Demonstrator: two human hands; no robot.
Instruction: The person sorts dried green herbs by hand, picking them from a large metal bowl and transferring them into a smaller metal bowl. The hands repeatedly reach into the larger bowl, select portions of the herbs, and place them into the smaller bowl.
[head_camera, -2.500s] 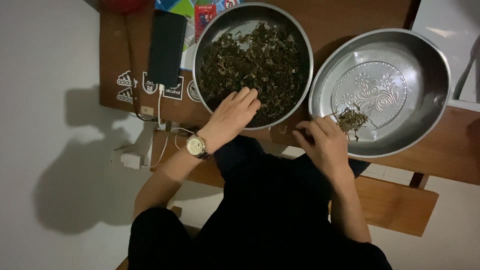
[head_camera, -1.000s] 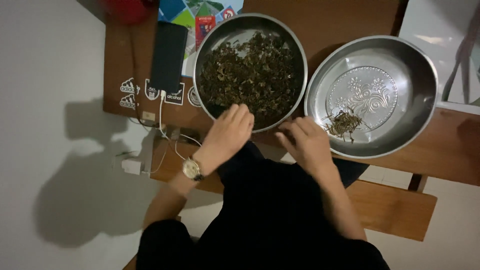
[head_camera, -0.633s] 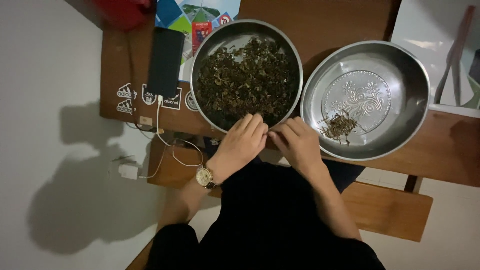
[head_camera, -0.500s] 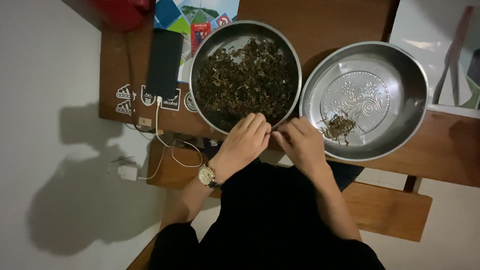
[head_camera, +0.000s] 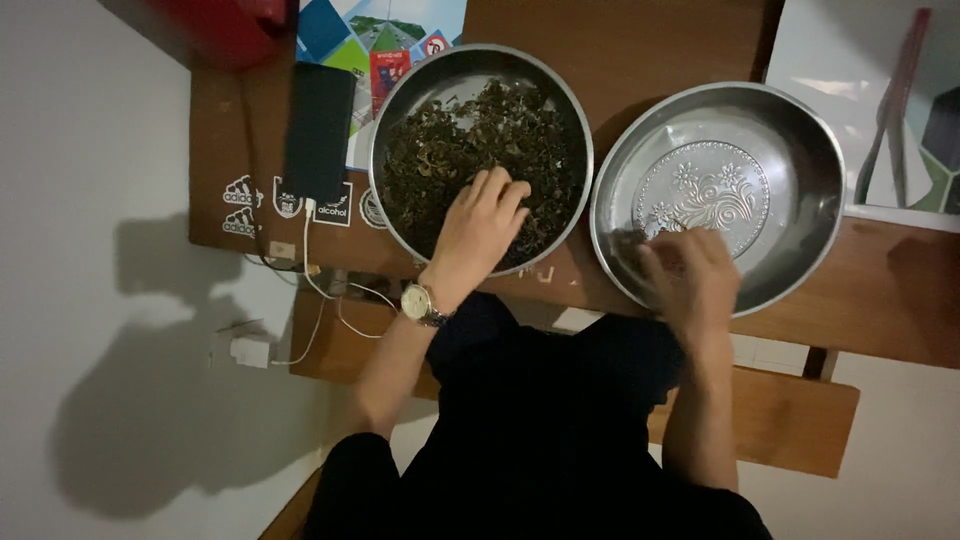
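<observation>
Two round steel basins stand side by side on a brown wooden table (head_camera: 650, 40). The left basin (head_camera: 400, 95) is heaped with dark dried leaves (head_camera: 450, 150). My left hand (head_camera: 482, 222), a watch on its wrist, reaches into the near side of that heap with fingers spread on the leaves. The right basin (head_camera: 800, 130) has an embossed flower pattern on its bottom. My right hand (head_camera: 688, 278) hovers over its near left part, blurred and curled downward; it hides the small pile of leaves there, and whether it holds anything is unclear.
A black phone (head_camera: 320, 130) lies left of the left basin, with a white cable running to a charger (head_camera: 250, 352) on the floor. Colourful cards (head_camera: 385, 40) and a red object (head_camera: 230, 25) lie at the back. A wooden bench (head_camera: 790, 415) sits under me.
Both hands met at the near rim between the basins; now the left has moved into the leaf heap and the right has swung over into the right basin.
</observation>
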